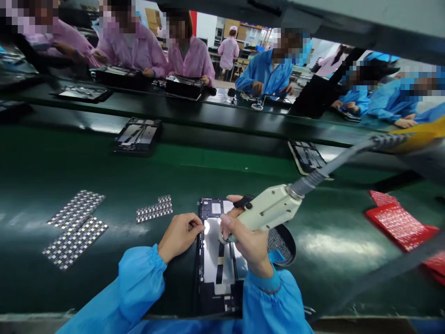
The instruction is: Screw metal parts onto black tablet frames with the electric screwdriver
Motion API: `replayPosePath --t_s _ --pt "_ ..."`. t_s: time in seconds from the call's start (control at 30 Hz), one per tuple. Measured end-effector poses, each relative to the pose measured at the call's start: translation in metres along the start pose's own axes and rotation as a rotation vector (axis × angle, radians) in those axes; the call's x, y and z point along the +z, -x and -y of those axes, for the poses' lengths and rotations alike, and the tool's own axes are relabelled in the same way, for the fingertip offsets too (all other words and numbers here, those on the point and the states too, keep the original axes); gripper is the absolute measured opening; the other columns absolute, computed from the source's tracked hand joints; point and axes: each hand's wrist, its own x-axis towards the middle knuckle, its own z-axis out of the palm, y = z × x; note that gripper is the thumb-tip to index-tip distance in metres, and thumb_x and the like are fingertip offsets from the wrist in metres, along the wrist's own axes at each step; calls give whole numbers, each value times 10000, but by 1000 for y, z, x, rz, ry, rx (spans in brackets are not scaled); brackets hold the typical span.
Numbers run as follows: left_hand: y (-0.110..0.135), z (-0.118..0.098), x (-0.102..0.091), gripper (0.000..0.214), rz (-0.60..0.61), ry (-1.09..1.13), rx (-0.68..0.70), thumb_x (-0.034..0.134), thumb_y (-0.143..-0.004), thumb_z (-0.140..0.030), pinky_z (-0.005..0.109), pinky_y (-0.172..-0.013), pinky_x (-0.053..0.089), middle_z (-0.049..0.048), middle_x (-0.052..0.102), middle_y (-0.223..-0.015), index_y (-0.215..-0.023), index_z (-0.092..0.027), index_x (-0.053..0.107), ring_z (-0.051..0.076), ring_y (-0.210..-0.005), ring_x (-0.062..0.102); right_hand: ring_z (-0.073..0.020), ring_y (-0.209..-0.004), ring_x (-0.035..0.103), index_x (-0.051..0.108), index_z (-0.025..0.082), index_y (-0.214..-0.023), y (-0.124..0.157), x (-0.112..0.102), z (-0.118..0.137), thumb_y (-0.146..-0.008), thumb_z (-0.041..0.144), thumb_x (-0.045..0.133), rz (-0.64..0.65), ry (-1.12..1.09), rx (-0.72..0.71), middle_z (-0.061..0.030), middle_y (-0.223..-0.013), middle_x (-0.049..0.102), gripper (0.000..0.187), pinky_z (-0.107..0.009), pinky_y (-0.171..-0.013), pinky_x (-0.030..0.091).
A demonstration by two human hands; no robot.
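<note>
The tip of the screwdriver [271,211] is hidden by the right hand [248,243]; red sheets [399,222] are cut off at right.

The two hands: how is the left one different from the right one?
The left hand holds no tool and rests curled at the left edge of the opened device; the right hand grips a cream power screwdriver. The left hand lies low by the device, while the right hand is raised above it. Both come out of bright blue sleeves.

Gridded sheets [74,229] lie left, red packets [399,222] right.
</note>
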Motion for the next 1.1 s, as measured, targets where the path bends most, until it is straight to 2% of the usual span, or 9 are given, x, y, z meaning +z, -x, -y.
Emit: replayPosePath --t_s 0.17,0.3,0.57,0.8,1.1 --pt "-21 2 -10 196 180 122 -180 686 -693 -241 200 -404 435 -18 628 -614 -814 -165 553 165 -515 652 -125 -418 544 552 188 -1069 -9 25 -23 -750 229 720 -17 67 -12 74 -533 549 363 -257 -446 465" --pt "-35 2 -16 150 279 138 -209 666 -684 -191 179 -381 443 10 663 -613 -802 -152 581 173 -526 671 -138 -450 563 572 178 -1078 -16 36 -39 -730 209 712 5 138 31 61 -549 561 376 -278 -490 489" --pt "-36 5 -15 106 281 183 -213 631 -710 -184 152 -372 433 22 684 -631 -807 -147 615 167 -544 683 -143 -514 589 566 185 -1028 -18 36 -50 -723 196 727 11 165 58 49 -585 582 345 -277 -536 513" --pt "-35 2 -16 72 268 215 -236 609 -696 -104 146 -354 415 7 660 -575 -754 -142 588 171 -520 679 -132 -477 580 570 190 -1076 -17 35 -53 -749 213 716 18 177 57 52 -586 586 358 -268 -508 516" --pt "-35 2 -17 65 241 234 -239 607 -685 -123 170 -348 416 -15 626 -518 -676 -167 561 169 -480 651 -132 -424 553 588 186 -1042 -16 39 -50 -736 240 712 41 232 58 55 -543 571 335 -283 -490 525"
